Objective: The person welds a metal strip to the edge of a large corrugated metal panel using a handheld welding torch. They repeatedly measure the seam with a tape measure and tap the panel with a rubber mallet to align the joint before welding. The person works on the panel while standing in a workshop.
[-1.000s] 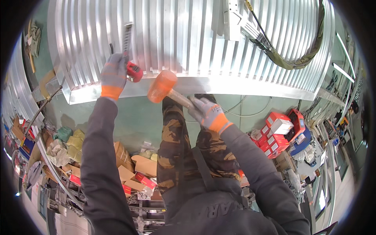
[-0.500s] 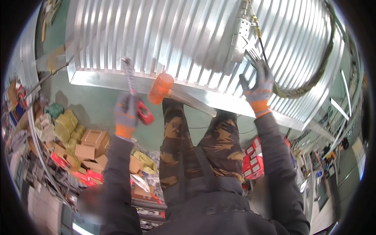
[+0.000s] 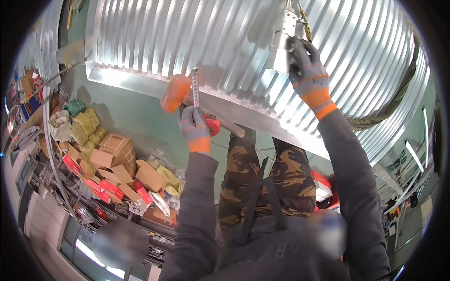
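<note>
My left hand (image 3: 193,124) is closed round a red tape measure (image 3: 212,125). Its pale blade (image 3: 195,88) is pulled out and points toward the ribbed metal panel (image 3: 154,42). Behind the blade, a mallet with an orange head (image 3: 176,92) lies at the panel's near edge; its handle (image 3: 229,125) sticks out to the right. At the upper right, my right hand (image 3: 307,65) curls its fingers against the side of a silver cylindrical tool (image 3: 283,37) with a hose fitting. The fingertips are partly hidden there. Both hands wear grey gloves with orange cuffs.
A dark hose (image 3: 389,110) curves over the right side of the panel. On the floor at left lie opened cardboard boxes (image 3: 115,161), red boxes and yellow sacks (image 3: 86,126). More red and white boxes (image 3: 322,189) stand beside my right leg.
My left hand has moved right with the tape measure, its blade now in front of the mallet. My right hand has moved up and closed against the silver tool, which appears turned. The view has shifted.
</note>
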A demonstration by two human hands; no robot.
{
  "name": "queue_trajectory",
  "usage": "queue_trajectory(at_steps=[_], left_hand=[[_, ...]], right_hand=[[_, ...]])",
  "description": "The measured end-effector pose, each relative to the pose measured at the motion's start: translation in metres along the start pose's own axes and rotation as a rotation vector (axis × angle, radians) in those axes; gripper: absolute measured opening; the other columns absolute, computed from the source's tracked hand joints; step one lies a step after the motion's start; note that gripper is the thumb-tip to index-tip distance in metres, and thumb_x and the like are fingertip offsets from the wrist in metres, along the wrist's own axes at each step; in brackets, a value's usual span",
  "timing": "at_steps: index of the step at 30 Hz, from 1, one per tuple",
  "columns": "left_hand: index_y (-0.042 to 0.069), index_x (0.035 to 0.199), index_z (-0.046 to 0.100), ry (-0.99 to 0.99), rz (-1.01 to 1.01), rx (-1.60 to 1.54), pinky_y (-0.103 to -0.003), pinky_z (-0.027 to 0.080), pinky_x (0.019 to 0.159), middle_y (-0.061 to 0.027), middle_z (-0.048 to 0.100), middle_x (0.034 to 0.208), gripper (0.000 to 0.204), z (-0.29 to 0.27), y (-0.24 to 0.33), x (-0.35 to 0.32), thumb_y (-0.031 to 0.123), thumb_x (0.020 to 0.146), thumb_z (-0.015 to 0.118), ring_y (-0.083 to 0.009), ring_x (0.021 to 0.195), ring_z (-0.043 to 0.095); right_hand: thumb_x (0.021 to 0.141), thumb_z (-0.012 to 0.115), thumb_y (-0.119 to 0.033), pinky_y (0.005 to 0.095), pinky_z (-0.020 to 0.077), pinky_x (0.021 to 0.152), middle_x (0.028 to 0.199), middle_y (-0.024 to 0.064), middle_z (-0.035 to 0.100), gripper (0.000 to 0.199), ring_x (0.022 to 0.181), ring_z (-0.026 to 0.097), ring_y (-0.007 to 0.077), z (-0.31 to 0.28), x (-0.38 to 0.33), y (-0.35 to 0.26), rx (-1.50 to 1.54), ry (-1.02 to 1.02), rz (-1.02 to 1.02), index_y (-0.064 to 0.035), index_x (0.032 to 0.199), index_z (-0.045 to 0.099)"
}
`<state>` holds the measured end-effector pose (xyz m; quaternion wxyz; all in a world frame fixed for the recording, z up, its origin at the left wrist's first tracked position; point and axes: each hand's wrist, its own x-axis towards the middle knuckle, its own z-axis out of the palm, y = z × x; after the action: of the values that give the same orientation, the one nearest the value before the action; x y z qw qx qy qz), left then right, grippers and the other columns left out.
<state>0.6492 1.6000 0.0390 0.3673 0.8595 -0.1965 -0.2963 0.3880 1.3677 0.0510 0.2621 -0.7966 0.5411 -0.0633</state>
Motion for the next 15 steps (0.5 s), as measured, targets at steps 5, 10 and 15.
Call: queue_trajectory(at_steps=[5, 10, 15], left_hand=[[-0.001, 0.107, 0.06, -0.043, -0.193, -0.133, -0.027, 0.052, 0.066, -0.0062, 0.064, 0.09, 0.011, -0.006, 0.028, 0.014, 0.008, 0.103, 0.055, -0.0114, 0.074, 0.062], [0.002, 0.109, 0.063, 0.022, -0.227, -0.238, -0.027, 0.051, 0.069, -0.0034, 0.066, 0.091, 0.017, -0.036, 0.006, 0.058, 0.016, 0.101, 0.064, -0.01, 0.077, 0.062], [0.002, 0.107, 0.065, 0.021, -0.105, -0.192, -0.026, 0.05, 0.063, -0.001, 0.064, 0.087, 0.017, -0.044, 0.009, 0.072, 0.018, 0.1, 0.065, -0.0076, 0.074, 0.059]], right_hand=[[0.089, 0.071, -0.037, 0.0369, 0.0497, 0.104, 0.143, 0.0239, 0.053, 0.074, 0.129, 0.053, 0.0387, -0.081, -0.039, -0.002, 0.212, -0.002, -0.404, 0.0044, 0.145, 0.044], [0.087, 0.075, -0.027, 0.0395, 0.0532, 0.091, 0.13, 0.0185, 0.06, 0.07, 0.113, 0.063, 0.0307, -0.093, -0.07, -0.005, 1.071, -0.659, 0.085, 0.0037, 0.143, 0.045], [0.098, 0.057, -0.04, 0.028, 0.0557, 0.068, 0.102, 0.0136, 0.07, 0.06, 0.081, 0.069, 0.0155, -0.065, -0.045, -0.019, 1.32, -0.863, 0.215, 0.0059, 0.136, 0.05]])
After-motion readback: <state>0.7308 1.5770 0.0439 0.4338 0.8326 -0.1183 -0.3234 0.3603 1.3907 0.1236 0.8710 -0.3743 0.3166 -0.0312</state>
